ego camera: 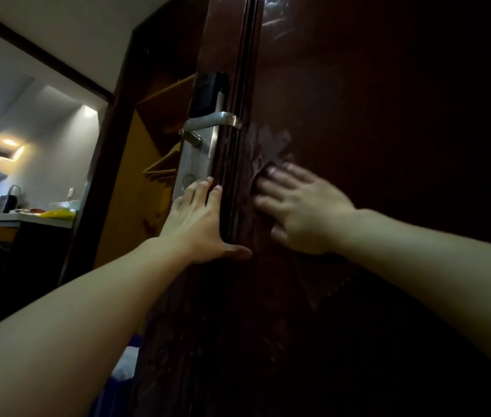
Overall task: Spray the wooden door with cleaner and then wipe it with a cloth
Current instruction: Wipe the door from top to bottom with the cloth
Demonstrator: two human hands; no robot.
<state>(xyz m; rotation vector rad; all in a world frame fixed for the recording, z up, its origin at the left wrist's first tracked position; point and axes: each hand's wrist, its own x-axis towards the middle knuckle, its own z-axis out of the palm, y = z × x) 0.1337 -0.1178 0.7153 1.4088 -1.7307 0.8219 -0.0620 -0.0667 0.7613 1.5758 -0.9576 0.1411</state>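
Observation:
The dark wooden door (388, 115) stands ajar and fills the right half of the head view, its edge facing me. My left hand (199, 224) grips that edge just below the metal lock plate, with the fingers on the far face and the thumb on the near face. My right hand (301, 206) lies flat with its fingers spread and presses a thin greyish cloth (271, 145) against the near face beside the edge. The hand is blurred. In the dim light the cloth's outline is hard to make out. No spray bottle is in view.
A silver lever handle (214, 120) and a black card reader (208, 91) sit on the door's far face above my left hand. Wooden hangers (160, 170) show in an orange closet behind it. At the far left a counter (33, 218) holds small items.

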